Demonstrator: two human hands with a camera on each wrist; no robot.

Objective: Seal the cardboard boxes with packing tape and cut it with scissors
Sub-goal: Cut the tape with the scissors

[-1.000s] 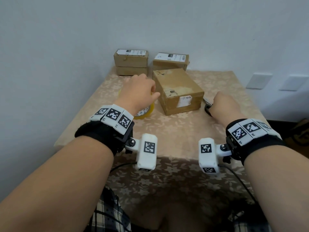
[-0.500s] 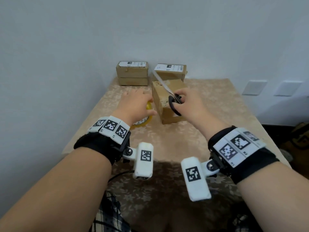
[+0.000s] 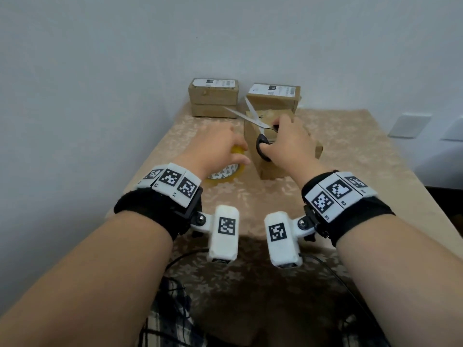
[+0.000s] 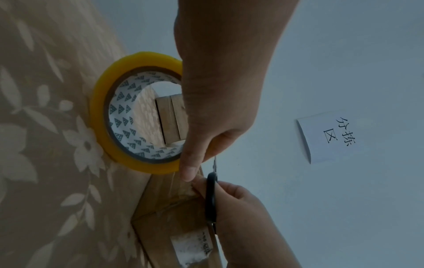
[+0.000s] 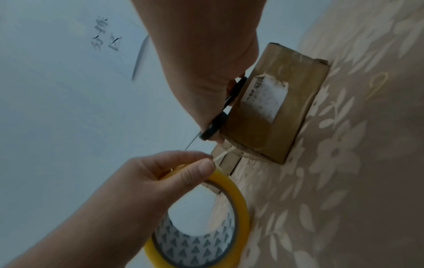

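My left hand [image 3: 215, 146] grips the yellow tape roll [image 4: 137, 112], standing on edge on the table [image 3: 350, 156] just left of the near box [image 3: 273, 169], toward the table's far left side. My right hand [image 3: 288, 144] has its fingers through the scissors [image 3: 253, 118], blades spread wide, pointing away and to the left above the box. A short strip of tape [image 5: 223, 154] runs from roll to box, between both hands; the blades, I judge, must drop across it.
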